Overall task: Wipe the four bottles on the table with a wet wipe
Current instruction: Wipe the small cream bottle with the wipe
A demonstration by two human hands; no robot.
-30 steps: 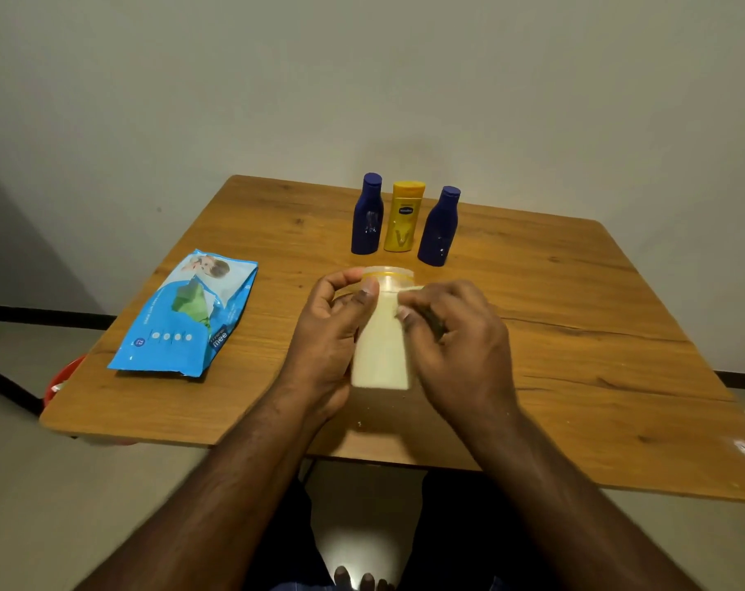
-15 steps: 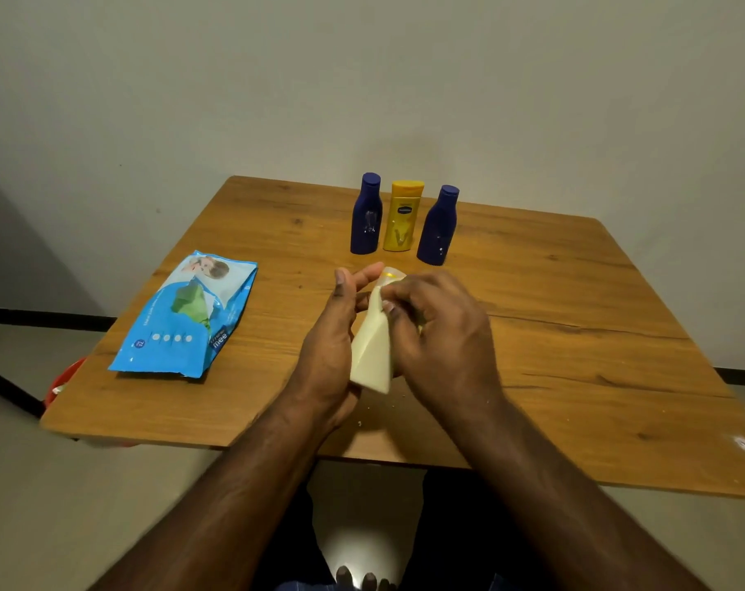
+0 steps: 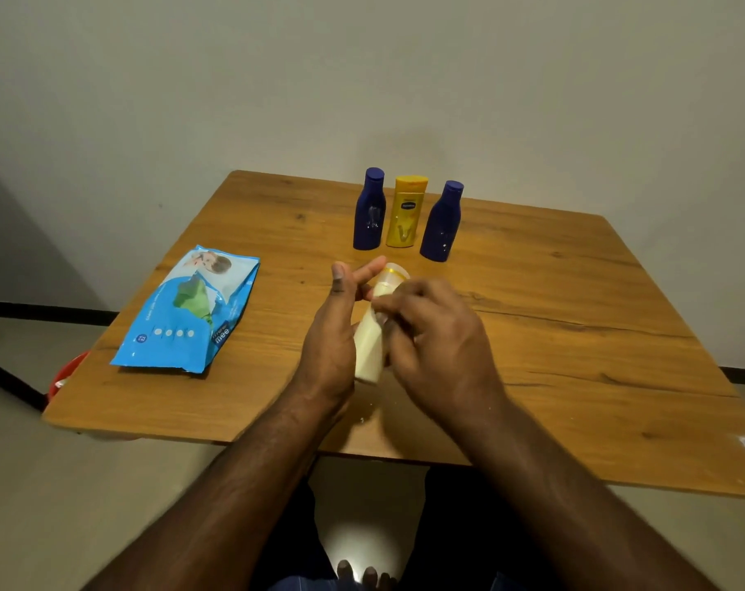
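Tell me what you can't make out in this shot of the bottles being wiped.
- Wet wipe: head view, not visible; right hand covers that side of the cream bottle.
- Left hand grip on the bottle: fingers behind it, hidden.
- Yellow bottle label: too small to read.
- Red object: mostly hidden under the table edge.

Far edge of bench point(image 3: 575, 334) blocked mid-span: left blue bottle point(image 3: 369, 211), yellow bottle point(image 3: 405, 213), right blue bottle point(image 3: 441, 223) upright in a tight row, narrow gaps between. Wipes pack point(image 3: 191, 309) lies flat at left. Both hands and cream bottle point(image 3: 373, 334) fill centre front. Right half open, with a clear lane between pack and hands.
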